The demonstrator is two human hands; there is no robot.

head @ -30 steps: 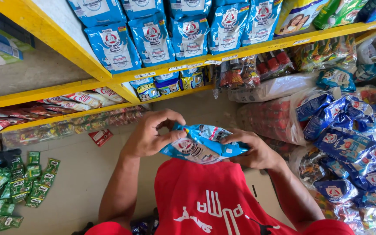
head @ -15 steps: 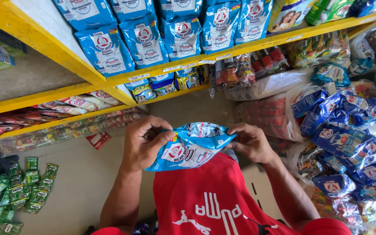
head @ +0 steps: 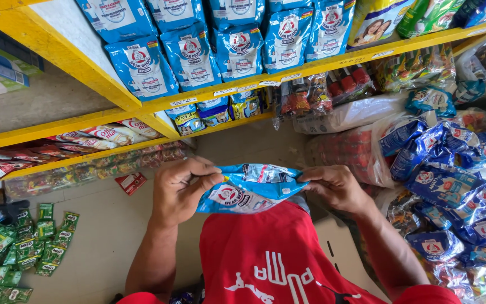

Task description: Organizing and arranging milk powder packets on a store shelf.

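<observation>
A blue foil pouch [head: 248, 190] with a round white and red emblem is stretched between both my hands, in front of my red shirt [head: 277, 259]. My left hand [head: 184, 188] pinches the pouch's left end with thumb and fingers. My right hand [head: 336, 186] grips its right end. The pouch lies nearly level, slightly crumpled, its top edge facing the shelves.
Yellow shelves [head: 198, 101] ahead carry rows of matching blue pouches [head: 189, 53]. A heap of blue pouches [head: 457, 186] in clear plastic bags lies at the right. Green sachets [head: 23, 242] are spread on the floor at the left. A flat cardboard piece [head: 344, 247] lies by my right arm.
Both hands with the pouch have shifted a little; the pouch is pulled flatter and wider between them than a second ago.
</observation>
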